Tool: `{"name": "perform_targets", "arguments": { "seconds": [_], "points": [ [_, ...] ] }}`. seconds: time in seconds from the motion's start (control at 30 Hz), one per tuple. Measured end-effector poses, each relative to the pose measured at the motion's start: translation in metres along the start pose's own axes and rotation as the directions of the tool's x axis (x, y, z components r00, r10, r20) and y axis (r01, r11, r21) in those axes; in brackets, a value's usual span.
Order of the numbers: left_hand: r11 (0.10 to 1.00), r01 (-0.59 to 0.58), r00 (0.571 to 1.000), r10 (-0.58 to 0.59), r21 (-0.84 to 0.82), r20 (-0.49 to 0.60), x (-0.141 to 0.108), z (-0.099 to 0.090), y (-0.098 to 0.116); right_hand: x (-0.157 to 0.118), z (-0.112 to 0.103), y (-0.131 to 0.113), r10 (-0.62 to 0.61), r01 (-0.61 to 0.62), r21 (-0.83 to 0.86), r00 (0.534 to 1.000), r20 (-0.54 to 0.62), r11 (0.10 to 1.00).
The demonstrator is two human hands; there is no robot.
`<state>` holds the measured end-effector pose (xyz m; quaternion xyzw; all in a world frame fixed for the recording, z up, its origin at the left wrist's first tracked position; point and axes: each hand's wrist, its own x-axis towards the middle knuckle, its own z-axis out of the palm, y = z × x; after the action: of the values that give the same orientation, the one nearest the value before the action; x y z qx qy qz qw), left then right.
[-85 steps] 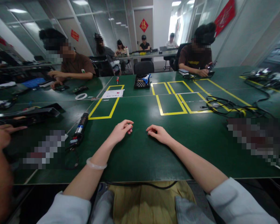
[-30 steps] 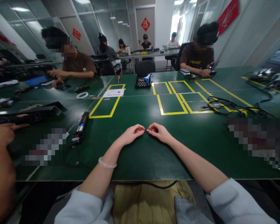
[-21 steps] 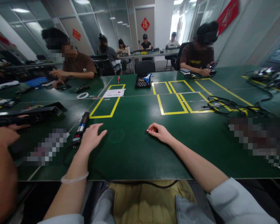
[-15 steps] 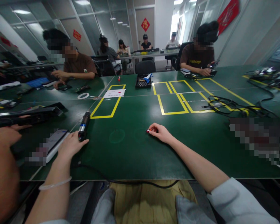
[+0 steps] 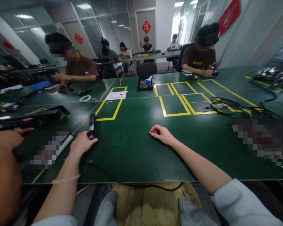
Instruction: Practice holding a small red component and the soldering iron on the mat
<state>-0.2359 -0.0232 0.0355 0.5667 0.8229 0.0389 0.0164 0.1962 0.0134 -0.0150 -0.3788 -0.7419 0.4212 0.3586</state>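
My left hand [image 5: 81,143] is closed around the near end of a corded electric screwdriver [image 5: 92,121], a black cylinder with a silver and blue band. It lies low over the green table, pointing away from me. A black cable [image 5: 113,176] runs from near that hand along the table's front edge. To the right, my right hand [image 5: 162,134] rests on the table with thumb and fingers pinched on a small red part [image 5: 150,133]. Most of that part is hidden by my fingers, so its kind is unclear.
A pale flat device [image 5: 53,147] lies left of my left arm, beside another person's arm [image 5: 4,157]. Yellow tape rectangles [image 5: 165,114], a black tray [image 5: 145,86], a white tape roll [image 5: 85,98] and tangled black cables [image 5: 223,105] are farther off. Several people sit beyond.
My left hand has moved right with the electric screwdriver, which now stands across the corner of the left tape rectangle. The right hand stays in place, still pinching the small red part.
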Motion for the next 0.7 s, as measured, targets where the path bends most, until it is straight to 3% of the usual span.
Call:
{"name": "perform_targets", "arguments": {
  "seconds": [0.23, 0.47, 0.6, 0.7],
  "points": [
    [0.985, -0.171, 0.985, 0.171, 0.040, -0.005, -0.024, 0.005, 0.098, 0.001, -0.001, 0.001, -0.025, 0.024, -0.027, 0.999, -0.024, 0.999],
    [0.891, -0.450, 0.890, 0.453, 0.069, -0.048, -0.058, 0.014, 0.191, 0.001, -0.002, 0.004, -0.084, 0.082, -0.032, 0.994, -0.067, 0.996],
    [0.840, -0.536, 0.838, 0.542, 0.086, -0.062, -0.071, 0.018, 0.230, 0.002, -0.003, 0.005, -0.125, 0.112, -0.098, 0.984, -0.129, 0.989],
    [0.824, -0.561, 0.821, 0.566, 0.073, -0.075, -0.075, 0.021, 0.245, 0.003, -0.003, 0.008, -0.146, 0.123, -0.135, 0.973, -0.181, 0.983]
  ]
}}
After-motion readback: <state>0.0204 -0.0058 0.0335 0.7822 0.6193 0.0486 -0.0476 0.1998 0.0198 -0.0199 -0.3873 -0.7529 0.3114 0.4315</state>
